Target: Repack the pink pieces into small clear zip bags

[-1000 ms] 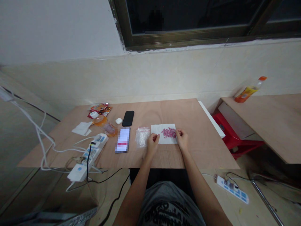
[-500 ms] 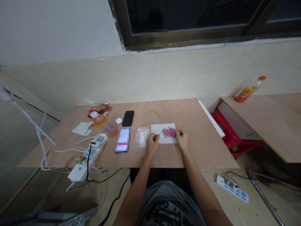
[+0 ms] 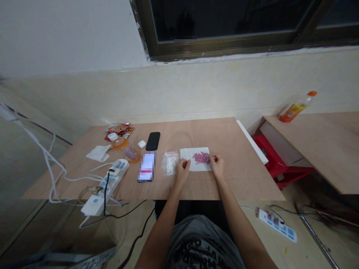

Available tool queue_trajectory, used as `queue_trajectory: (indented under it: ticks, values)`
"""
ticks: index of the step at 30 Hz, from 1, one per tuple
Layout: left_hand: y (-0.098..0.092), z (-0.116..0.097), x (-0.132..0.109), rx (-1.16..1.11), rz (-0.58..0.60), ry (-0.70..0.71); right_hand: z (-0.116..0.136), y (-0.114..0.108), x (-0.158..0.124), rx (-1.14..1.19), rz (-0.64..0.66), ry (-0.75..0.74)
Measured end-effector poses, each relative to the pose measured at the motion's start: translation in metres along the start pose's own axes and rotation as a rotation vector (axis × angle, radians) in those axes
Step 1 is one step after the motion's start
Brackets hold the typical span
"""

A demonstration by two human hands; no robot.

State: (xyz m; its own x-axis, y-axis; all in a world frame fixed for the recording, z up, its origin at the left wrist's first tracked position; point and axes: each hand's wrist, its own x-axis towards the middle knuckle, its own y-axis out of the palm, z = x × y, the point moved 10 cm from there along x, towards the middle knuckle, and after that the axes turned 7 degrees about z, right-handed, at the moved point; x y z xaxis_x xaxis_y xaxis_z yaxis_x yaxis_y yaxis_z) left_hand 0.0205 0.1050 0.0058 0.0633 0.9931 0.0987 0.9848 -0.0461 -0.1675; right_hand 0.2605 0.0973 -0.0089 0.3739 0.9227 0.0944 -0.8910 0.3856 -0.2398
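Left fingers [image 3: 186, 163] and right fingers [image 3: 214, 158], both narrow, at rectangular white sheet [image 3: 187, 152], tiny pink pieces [image 3: 201, 157] atop

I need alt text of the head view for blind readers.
A person's left hand and right hand are at opposite edges of a white sheet bearing small pink pieces, on a wooden table. Clear plastic bags lie to the left.

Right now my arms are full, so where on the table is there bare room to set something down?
Bare table lies beyond the white paper, right of the black phone, and from the right hand to the right edge. The left is crowded: power strip, drink bottle, red packets, lit phone, clear plastic.
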Motion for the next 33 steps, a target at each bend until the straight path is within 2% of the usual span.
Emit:
queue_trajectory:
  ticks: [33]
  values:
    - [0.0004, -0.0031, -0.0001, 0.02, 0.013, 0.025, 0.0044, -0.0007, -0.0017, -0.008, -0.002, 0.0]
